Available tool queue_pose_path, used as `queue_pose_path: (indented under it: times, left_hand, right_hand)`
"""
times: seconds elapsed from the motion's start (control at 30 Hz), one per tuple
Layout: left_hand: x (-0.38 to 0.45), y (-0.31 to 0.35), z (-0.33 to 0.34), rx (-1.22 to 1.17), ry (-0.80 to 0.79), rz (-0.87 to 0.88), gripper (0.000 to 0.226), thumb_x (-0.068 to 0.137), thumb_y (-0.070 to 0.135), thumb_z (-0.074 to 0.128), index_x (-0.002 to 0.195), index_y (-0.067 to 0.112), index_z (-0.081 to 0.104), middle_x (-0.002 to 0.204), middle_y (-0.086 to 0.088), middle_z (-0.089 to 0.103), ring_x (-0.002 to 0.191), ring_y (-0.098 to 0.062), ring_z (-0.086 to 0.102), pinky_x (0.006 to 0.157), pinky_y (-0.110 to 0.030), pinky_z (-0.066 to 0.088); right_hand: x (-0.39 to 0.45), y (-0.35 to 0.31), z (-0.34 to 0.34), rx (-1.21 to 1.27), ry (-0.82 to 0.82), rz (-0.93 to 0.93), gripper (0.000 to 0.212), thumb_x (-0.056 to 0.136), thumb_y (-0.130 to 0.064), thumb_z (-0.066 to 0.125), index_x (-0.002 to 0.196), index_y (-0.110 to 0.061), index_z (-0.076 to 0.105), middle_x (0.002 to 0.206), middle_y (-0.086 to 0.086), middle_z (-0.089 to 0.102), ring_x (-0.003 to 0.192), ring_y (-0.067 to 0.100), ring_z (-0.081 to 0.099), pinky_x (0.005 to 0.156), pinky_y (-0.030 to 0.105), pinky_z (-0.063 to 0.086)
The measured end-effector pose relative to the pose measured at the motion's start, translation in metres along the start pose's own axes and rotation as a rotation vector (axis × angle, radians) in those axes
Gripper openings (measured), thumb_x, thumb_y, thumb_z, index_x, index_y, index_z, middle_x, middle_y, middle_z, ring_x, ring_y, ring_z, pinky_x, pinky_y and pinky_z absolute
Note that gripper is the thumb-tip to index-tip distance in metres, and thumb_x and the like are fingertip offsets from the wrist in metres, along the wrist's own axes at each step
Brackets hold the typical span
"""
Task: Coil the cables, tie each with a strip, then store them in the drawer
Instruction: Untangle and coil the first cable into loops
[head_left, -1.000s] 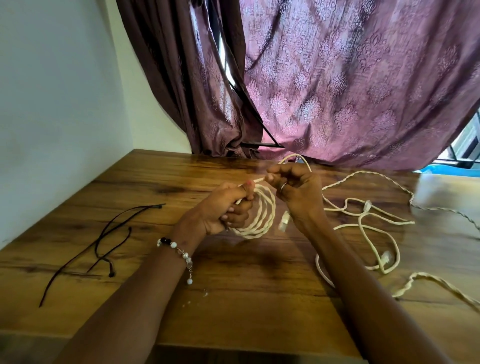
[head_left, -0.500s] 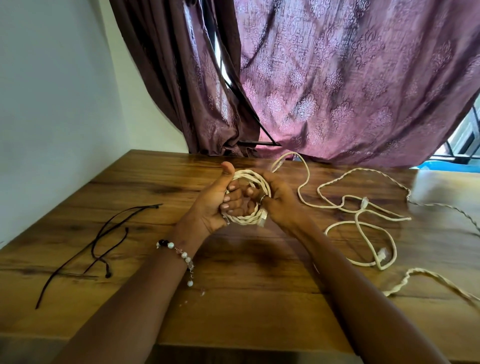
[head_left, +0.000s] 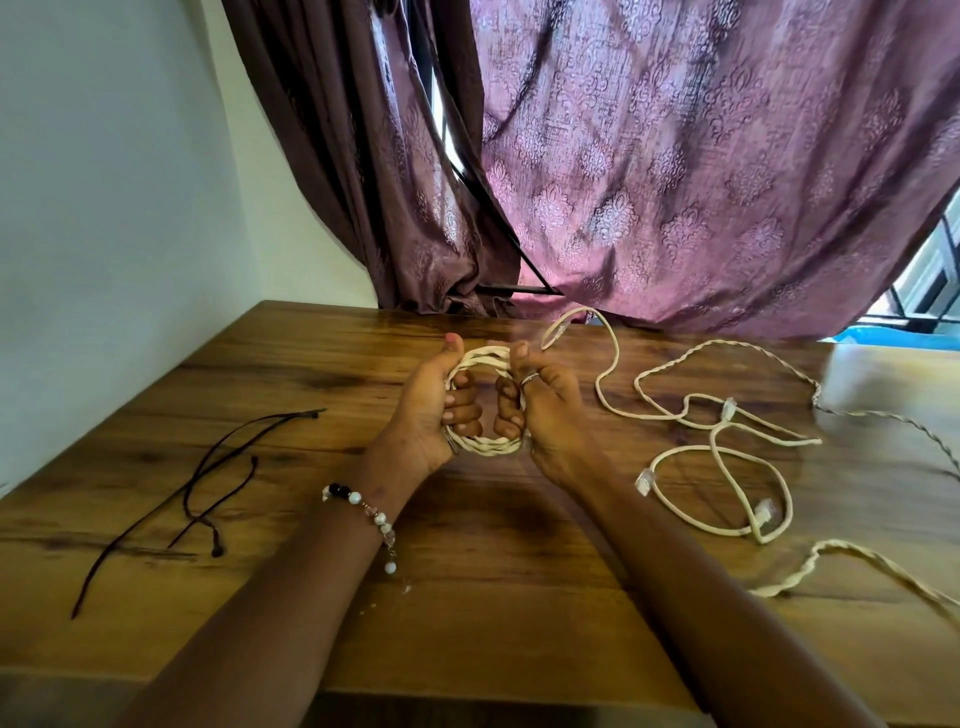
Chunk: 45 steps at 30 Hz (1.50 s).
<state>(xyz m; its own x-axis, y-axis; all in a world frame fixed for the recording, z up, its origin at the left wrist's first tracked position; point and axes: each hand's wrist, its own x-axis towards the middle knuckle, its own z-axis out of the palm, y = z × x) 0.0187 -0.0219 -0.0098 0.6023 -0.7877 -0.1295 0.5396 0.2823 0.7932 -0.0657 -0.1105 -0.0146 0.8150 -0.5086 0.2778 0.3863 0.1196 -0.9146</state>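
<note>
Both hands clamp a cream twisted-cable coil (head_left: 483, 400) above the wooden table (head_left: 493, 597)

Left hand (head_left: 434, 410) and right hand (head_left: 537, 410) curl fingers through opposite sides — keeping loops gathered, likely for tying — dark cord strips (head_left: 208, 483) waiting nearby

— What do we see worn on the arms?
— Both forearms are bare, no sleeves. On the left wrist, a beaded bracelet (head_left: 363, 512) with white, dark and clear beads; on a right-hand finger, a silver ring (head_left: 529, 379).

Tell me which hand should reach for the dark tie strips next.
Left, probably. The dark thin strips lie on the wooden table on the left hand's side. The right hand also grips the cream coiled cable, so it could keep holding it.
</note>
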Motion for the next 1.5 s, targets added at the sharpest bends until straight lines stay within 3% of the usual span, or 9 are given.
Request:
queue_pose_path:
  times: [0.2,0.43,0.67,0.87,1.0,1.1,1.2,1.37,1.5]
  left_hand:
    - [-0.006,0.002,0.004,0.152,-0.018,0.015,0.046,0.098,0.04,0.044,0.062,0.011,0.052,0.038,0.003,0.038,0.027,-0.007,0.033,0.035,-0.014,0.031]
    - [-0.012,-0.004,0.011,0.499,0.056,0.314,0.022,0.098,0.031,0.049,0.11,0.015,0.059,0.068,-0.008,0.062,0.049,-0.016,0.057,0.046,-0.029,0.051]
    - [-0.006,-0.011,0.005,1.017,0.074,0.596,0.016,0.099,0.022,0.047,0.108,0.012,0.055,0.069,-0.002,0.059,0.045,-0.009,0.055,0.049,-0.032,0.051]
    - [-0.006,-0.009,-0.003,1.388,0.173,0.699,0.02,0.099,0.016,0.044,0.111,0.003,0.054,0.086,-0.004,0.057,0.074,-0.018,0.056,0.061,-0.03,0.045]
    - [-0.004,-0.013,-0.003,1.4,0.146,0.676,0.018,0.1,0.016,0.042,0.108,0.004,0.053,0.085,-0.006,0.057,0.071,-0.017,0.054,0.054,-0.024,0.041]
    - [0.0,-0.014,-0.004,1.254,0.131,0.645,0.011,0.1,0.018,0.043,0.102,0.008,0.049,0.078,-0.006,0.056,0.061,-0.018,0.056,0.054,-0.039,0.052]
    - [-0.003,-0.015,0.001,0.962,0.128,0.566,0.007,0.099,0.019,0.047,0.102,0.014,0.044,0.068,0.001,0.052,0.043,-0.007,0.05,0.043,-0.031,0.047]
    - [-0.009,-0.012,0.006,0.639,0.084,0.459,0.004,0.098,0.012,0.049,0.099,0.01,0.047,0.061,0.001,0.053,0.04,-0.002,0.048,0.037,-0.023,0.04]
    - [-0.008,-0.011,0.008,0.501,0.089,0.414,0.007,0.097,0.013,0.051,0.093,0.008,0.048,0.061,-0.003,0.051,0.039,-0.002,0.045,0.037,-0.022,0.039]
  right_hand:
    - [-0.004,-0.002,-0.002,-0.142,0.049,-0.023,0.035,0.103,-0.023,0.039,0.071,-0.012,0.049,0.047,-0.003,0.033,0.034,0.006,0.026,0.033,0.015,0.025]
    - [-0.005,-0.011,-0.012,-0.154,0.074,-0.002,0.034,0.103,-0.018,0.038,0.071,-0.015,0.049,0.045,-0.006,0.035,0.033,0.005,0.027,0.033,0.014,0.025]
    - [-0.004,-0.004,-0.015,-0.109,0.028,-0.002,0.028,0.104,-0.017,0.034,0.098,0.002,0.054,0.047,-0.003,0.036,0.034,0.005,0.028,0.035,0.015,0.026]
    - [0.006,-0.004,-0.03,-0.677,-0.158,-0.216,0.031,0.098,0.005,0.039,0.123,-0.005,0.055,0.08,-0.002,0.06,0.059,0.003,0.055,0.054,0.02,0.048]
    - [0.008,-0.003,-0.036,-0.893,-0.214,-0.399,0.045,0.092,0.001,0.048,0.137,-0.005,0.045,0.1,-0.017,0.054,0.082,0.012,0.06,0.071,0.031,0.056]
    - [0.011,-0.008,-0.039,-0.855,-0.234,-0.334,0.045,0.092,0.009,0.048,0.132,-0.009,0.049,0.092,-0.006,0.057,0.068,0.014,0.062,0.062,0.034,0.059]
    - [0.012,-0.008,-0.034,-0.791,-0.218,-0.209,0.056,0.088,0.021,0.037,0.121,-0.02,0.055,0.083,0.011,0.058,0.055,0.009,0.055,0.056,0.033,0.058]
    - [0.006,-0.006,-0.02,-0.552,-0.093,-0.024,0.034,0.093,0.016,0.033,0.106,0.003,0.062,0.071,0.004,0.052,0.042,0.001,0.038,0.038,0.02,0.035]
    - [0.002,-0.007,-0.01,-0.416,0.032,0.013,0.029,0.1,-0.005,0.042,0.077,0.0,0.06,0.05,-0.006,0.049,0.037,0.003,0.031,0.035,0.016,0.025]
